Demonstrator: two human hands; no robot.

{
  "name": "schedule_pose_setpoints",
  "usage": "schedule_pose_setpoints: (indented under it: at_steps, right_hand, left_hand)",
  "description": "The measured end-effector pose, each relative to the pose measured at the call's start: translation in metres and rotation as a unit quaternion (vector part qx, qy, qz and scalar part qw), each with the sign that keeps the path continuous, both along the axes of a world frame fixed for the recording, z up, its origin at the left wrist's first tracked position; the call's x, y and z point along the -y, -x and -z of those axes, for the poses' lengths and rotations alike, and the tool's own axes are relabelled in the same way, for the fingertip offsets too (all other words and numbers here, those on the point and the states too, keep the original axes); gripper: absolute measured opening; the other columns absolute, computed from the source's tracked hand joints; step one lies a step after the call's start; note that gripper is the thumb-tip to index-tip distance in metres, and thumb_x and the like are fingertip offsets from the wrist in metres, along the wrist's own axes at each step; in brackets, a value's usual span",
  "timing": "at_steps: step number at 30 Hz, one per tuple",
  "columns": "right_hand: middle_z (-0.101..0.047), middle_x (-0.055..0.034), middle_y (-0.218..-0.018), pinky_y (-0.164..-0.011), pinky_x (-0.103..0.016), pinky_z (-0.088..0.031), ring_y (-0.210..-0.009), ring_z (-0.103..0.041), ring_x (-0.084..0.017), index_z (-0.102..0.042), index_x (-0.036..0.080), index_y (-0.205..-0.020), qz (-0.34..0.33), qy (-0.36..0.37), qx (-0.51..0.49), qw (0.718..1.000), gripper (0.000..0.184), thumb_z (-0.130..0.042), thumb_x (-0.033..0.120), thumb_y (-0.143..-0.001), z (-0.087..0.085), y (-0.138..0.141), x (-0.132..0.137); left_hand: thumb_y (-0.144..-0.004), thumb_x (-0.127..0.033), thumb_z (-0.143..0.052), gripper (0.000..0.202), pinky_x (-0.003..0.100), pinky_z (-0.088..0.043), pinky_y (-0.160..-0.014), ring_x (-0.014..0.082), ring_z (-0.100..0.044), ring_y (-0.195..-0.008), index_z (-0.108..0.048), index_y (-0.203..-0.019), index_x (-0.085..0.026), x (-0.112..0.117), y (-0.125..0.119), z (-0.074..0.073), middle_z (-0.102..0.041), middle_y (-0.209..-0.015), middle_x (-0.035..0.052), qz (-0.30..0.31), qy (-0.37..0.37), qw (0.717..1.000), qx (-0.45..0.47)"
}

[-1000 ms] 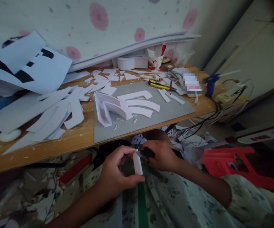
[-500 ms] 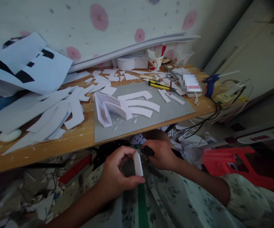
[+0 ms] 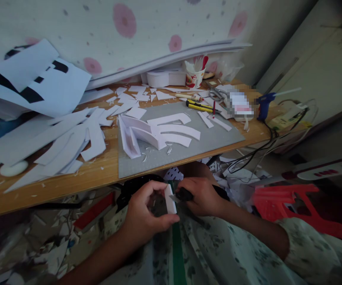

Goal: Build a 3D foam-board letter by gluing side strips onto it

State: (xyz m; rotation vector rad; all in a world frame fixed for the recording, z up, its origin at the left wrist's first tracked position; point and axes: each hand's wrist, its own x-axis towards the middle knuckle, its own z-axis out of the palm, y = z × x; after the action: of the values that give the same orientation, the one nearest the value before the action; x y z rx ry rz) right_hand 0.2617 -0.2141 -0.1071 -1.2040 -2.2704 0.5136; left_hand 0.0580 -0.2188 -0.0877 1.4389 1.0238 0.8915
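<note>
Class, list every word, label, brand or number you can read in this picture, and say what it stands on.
No text here can be read.
White sheets: black printed strokes, partly covered, not legible.
Paper cup: red print, too small.
Item left of the blue glue gun: blurred out.
White piece in the left hand: blank.

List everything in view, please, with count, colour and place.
desk: one, wooden, centre
mat: one, grey, on desk
foam shapes: several, white, on mat
offcuts: many, white, left of mat
cutter: one, yellow, mat's far edge
cup: one, white, desk back
glue gun: one, blue, desk right
stool: one, red, floor right
foam strip: one, white, left hand
knife: one, black, right hand
left hand: one, below desk, holding foam strip
right hand: one, below desk, holding knife
</note>
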Motion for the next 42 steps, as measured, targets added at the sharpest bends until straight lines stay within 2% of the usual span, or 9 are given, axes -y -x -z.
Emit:
schedule_pose_setpoints:
  at_steps: [9,20,23,29,33,38,42]
  right_hand:
    - [-0.065,-0.0027,-0.072,-0.058,-0.024,-0.036,-0.066,-0.06,-0.017,-0.055,0.02,-0.079,0.014,0.014,0.03,0.999,0.01,-0.053,0.015,-0.07,0.002,0.0,-0.002]
    - [-0.067,-0.0039,-0.073,-0.061,-0.024,-0.039,-0.071,-0.063,-0.018,-0.057,0.019,-0.079,0.06,0.064,0.003,0.996,0.005,-0.054,0.019,-0.075,0.005,-0.002,-0.008]
    - [-0.066,-0.0033,-0.073,-0.061,-0.024,-0.04,-0.069,-0.063,-0.017,-0.057,0.019,-0.08,0.043,0.056,-0.015,0.997,0.007,-0.054,0.018,-0.074,0.004,-0.003,-0.006]
    - [-0.065,-0.0021,-0.07,-0.057,-0.023,-0.038,-0.062,-0.06,-0.016,-0.058,0.019,-0.079,-0.033,0.001,-0.013,0.999,0.015,-0.053,0.015,-0.066,0.0,-0.001,0.003]
    - [-0.064,-0.002,-0.067,-0.055,-0.024,-0.037,-0.06,-0.06,-0.016,-0.057,0.019,-0.077,-0.031,-0.02,-0.002,0.999,0.011,-0.052,0.017,-0.067,-0.001,-0.001,0.003]
    - [-0.066,-0.0027,-0.07,-0.057,-0.024,-0.038,-0.063,-0.061,-0.017,-0.058,0.019,-0.078,-0.018,-0.004,-0.003,1.0,0.016,-0.051,0.014,-0.065,0.0,-0.002,0.002]
    - [-0.065,-0.0027,-0.069,-0.056,-0.024,-0.037,-0.062,-0.061,-0.016,-0.058,0.019,-0.078,-0.031,0.005,-0.006,0.999,0.016,-0.05,0.016,-0.065,-0.002,-0.003,0.002]
  left_hand:
    - [-0.054,-0.038,-0.084,0.05,0.031,-0.049,-0.075,0.0232,-0.063,-0.084,-0.061,-0.095,-0.02,0.002,0.001,0.0,-0.066,-0.089,0.0046,-0.006,0.001,1.0,-0.014]
    - [-0.055,-0.037,-0.084,0.047,0.028,-0.048,-0.07,0.0197,-0.062,-0.077,-0.061,-0.092,-0.021,0.003,0.002,-0.002,-0.064,-0.084,0.0018,0.005,-0.019,0.999,-0.028]
    - [-0.055,-0.035,-0.084,0.048,0.028,-0.048,-0.072,0.0199,-0.062,-0.079,-0.061,-0.094,-0.02,0.002,0.002,0.0,-0.065,-0.086,0.0022,-0.003,-0.02,0.999,-0.035]
    - [-0.059,-0.032,-0.082,0.043,0.028,-0.048,-0.072,0.019,-0.062,-0.078,-0.059,-0.093,-0.02,0.0,0.001,-0.001,-0.066,-0.084,0.0017,-0.02,-0.03,0.998,-0.045]
    - [-0.06,-0.03,-0.08,0.041,0.027,-0.048,-0.071,0.018,-0.062,-0.077,-0.059,-0.093,-0.02,0.0,0.001,-0.002,-0.066,-0.084,0.0007,-0.019,-0.034,0.998,-0.051]
    - [-0.058,-0.032,-0.081,0.043,0.027,-0.048,-0.07,0.0172,-0.061,-0.075,-0.059,-0.093,-0.021,0.001,0.001,-0.001,-0.065,-0.083,-0.0002,-0.017,-0.051,0.997,-0.06]
    - [-0.058,-0.031,-0.081,0.043,0.028,-0.048,-0.071,0.0176,-0.062,-0.076,-0.059,-0.093,-0.021,0.0,0.001,-0.001,-0.065,-0.084,0.0004,-0.014,-0.038,0.998,-0.058]
